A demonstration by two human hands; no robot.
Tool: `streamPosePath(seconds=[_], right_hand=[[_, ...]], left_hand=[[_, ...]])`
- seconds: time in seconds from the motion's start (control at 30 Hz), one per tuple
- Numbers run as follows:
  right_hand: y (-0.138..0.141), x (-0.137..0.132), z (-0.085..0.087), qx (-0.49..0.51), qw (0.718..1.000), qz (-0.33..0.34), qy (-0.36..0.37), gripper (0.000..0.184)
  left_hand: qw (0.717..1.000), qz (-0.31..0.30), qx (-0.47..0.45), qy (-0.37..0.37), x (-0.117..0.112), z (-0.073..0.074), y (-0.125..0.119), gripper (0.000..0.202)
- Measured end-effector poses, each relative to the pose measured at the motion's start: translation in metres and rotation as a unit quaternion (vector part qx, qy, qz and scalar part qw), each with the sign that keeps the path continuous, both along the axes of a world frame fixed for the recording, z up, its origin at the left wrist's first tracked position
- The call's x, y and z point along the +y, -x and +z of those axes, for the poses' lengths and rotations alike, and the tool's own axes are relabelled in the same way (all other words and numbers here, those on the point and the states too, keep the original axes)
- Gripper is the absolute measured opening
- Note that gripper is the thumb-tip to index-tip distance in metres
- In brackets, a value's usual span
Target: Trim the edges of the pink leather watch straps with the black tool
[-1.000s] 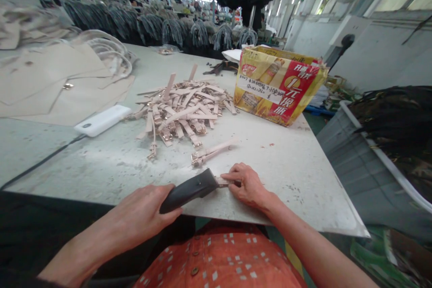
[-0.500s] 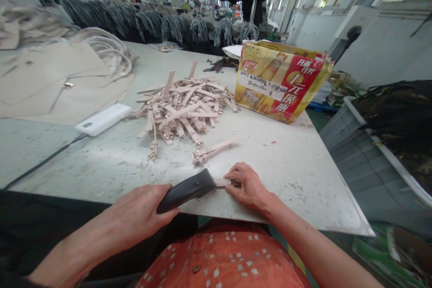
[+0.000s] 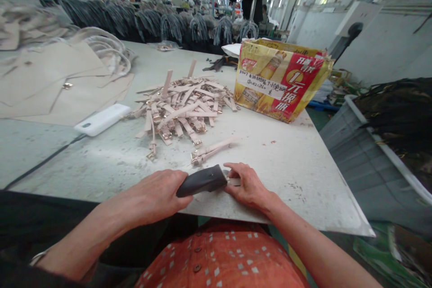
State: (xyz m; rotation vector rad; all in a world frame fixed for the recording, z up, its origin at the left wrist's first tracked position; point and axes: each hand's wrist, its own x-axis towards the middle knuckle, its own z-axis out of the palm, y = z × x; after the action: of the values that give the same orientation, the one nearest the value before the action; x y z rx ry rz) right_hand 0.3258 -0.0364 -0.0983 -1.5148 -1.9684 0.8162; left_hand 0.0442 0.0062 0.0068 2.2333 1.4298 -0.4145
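Note:
My left hand [image 3: 158,195] is closed round the handle of a black wide-bladed tool [image 3: 202,180] near the table's front edge. The tool's broad end lies over a pale pink strap [image 3: 233,182]. My right hand [image 3: 248,185] presses that strap down against the table with bent fingers. Just beyond the tool lies a single pink strap with a gold buckle [image 3: 211,149]. Farther back sits a heap of similar buckled straps [image 3: 184,105].
A yellow and red cardboard box [image 3: 280,82] stands at the back right of the grey table [image 3: 297,166]. A white power bank [image 3: 102,119] with a cable lies at the left, beside beige cut pieces [image 3: 50,85]. A grey bin [image 3: 364,166] stands off the right edge.
My left hand has pushed the black tool forward and to the right, farther over the strap. My right hand has stayed on the strap.

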Motion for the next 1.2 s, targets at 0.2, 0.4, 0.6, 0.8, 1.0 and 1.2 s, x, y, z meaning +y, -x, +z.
streamPosePath(seconds=[0.2,0.4,0.6,0.8,1.0,1.2], right_hand=[[0.000,0.002,-0.004,0.026,0.999,-0.030,0.024,0.091],[0.002,0.000,-0.002,0.027,0.999,-0.039,0.023,0.078],[0.001,0.000,-0.005,0.022,0.999,-0.036,0.017,0.067],[-0.003,0.001,-0.007,0.042,0.999,-0.027,0.003,0.068],[-0.002,0.001,-0.006,0.045,0.998,-0.038,0.008,0.072],[0.000,0.001,-0.001,0.033,0.998,-0.043,0.023,0.068]], left_hand=[[0.999,0.034,-0.016,-0.021,-0.006,0.000,-0.012,0.033],[0.998,0.064,-0.010,-0.014,-0.011,0.004,0.013,0.042],[1.000,0.030,-0.003,0.004,-0.025,0.000,0.015,0.038],[0.999,0.007,0.027,-0.025,-0.015,-0.002,-0.012,0.033],[0.998,0.055,-0.007,-0.022,-0.007,-0.002,-0.006,0.036],[0.998,0.054,-0.002,-0.020,-0.014,-0.003,0.017,0.033]])
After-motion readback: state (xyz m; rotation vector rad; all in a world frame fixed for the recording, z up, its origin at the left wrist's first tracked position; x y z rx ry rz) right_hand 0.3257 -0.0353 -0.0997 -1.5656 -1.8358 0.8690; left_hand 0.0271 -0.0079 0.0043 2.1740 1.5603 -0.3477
